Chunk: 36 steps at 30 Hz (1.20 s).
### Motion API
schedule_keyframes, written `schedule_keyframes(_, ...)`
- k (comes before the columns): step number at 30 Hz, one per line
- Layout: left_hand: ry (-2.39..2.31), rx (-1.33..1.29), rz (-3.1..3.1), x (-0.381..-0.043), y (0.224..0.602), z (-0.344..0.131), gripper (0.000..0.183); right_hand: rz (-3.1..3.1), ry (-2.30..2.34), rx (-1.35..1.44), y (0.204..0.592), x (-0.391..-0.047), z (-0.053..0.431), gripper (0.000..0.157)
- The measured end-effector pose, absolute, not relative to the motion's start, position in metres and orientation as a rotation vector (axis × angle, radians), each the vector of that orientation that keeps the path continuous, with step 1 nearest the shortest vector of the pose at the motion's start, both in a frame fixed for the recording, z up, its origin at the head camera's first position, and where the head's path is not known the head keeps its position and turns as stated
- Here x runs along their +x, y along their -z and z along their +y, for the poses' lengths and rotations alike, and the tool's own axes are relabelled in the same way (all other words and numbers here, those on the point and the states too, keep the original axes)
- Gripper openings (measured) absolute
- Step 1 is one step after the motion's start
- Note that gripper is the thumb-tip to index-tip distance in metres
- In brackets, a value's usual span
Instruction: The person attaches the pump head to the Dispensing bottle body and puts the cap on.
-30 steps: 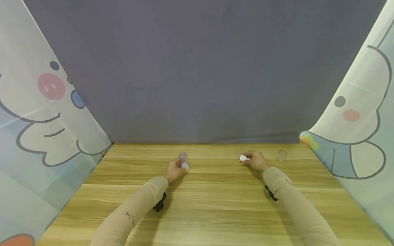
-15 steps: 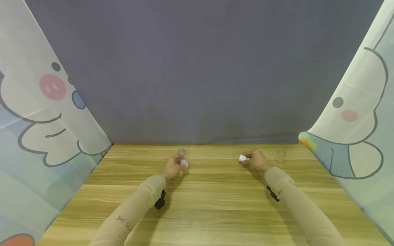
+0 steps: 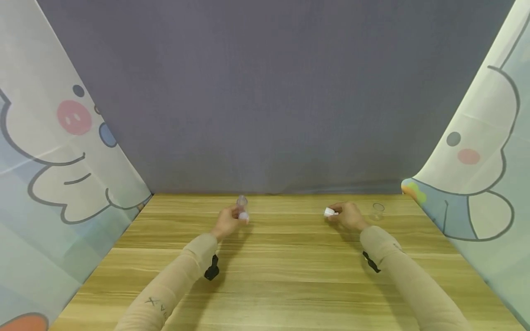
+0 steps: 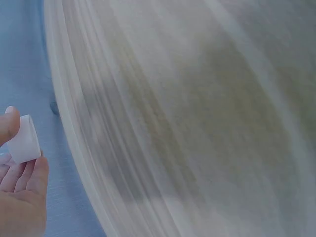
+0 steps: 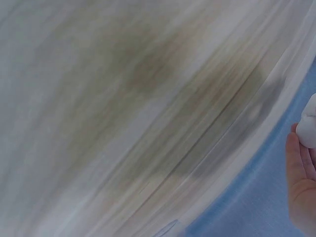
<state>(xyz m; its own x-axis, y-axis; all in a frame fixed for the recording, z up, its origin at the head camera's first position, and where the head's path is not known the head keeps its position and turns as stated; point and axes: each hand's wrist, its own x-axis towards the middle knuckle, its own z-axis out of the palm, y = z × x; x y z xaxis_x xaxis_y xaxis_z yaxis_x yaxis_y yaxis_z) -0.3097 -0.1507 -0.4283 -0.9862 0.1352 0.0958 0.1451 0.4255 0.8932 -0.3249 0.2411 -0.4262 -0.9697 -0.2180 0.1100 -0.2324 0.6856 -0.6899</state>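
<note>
My left hand (image 3: pixel 226 222) grips a small clear bottle (image 3: pixel 242 202) near the far left-centre of the table. The bottle's lower end looks white; in the left wrist view a white cylindrical part (image 4: pixel 24 140) sits between the thumb and fingers. To the right, my right hand (image 3: pixel 348 216) pinches a small white cap-like piece (image 3: pixel 329 212) with a narrow stub pointing toward the palm. Only rounded white edges of this piece show in the right wrist view, beside the fingers (image 5: pixel 295 160). Its exact kind is too small to tell.
A clear, open-rimmed cup-like cover (image 3: pixel 377 212) stands on the wooden table (image 3: pixel 285 271), right of my right hand. A grey curtain (image 3: pixel 273 101) hangs behind the table's far edge. Cartoon-printed cloths (image 3: pixel 472 184) flank both sides.
My left hand has moved a little left and farther from me, carrying the bottle. My right hand stays almost in place, with the white piece slightly turned and shifted right.
</note>
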Motion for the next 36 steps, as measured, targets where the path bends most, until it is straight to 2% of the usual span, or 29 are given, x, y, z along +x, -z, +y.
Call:
schedule_keyframes(24,1.509,-0.251,-2.803,-0.302,0.432,-0.164,0.049,-2.834,-1.28,0.444,0.422,-0.309,0.243,0.04)
schedule_keyframes(36,1.456,-0.333,-2.831,-0.298,0.434,-0.166,0.043,-2.84,-1.28,0.435,0.424,-0.303,0.238,0.041)
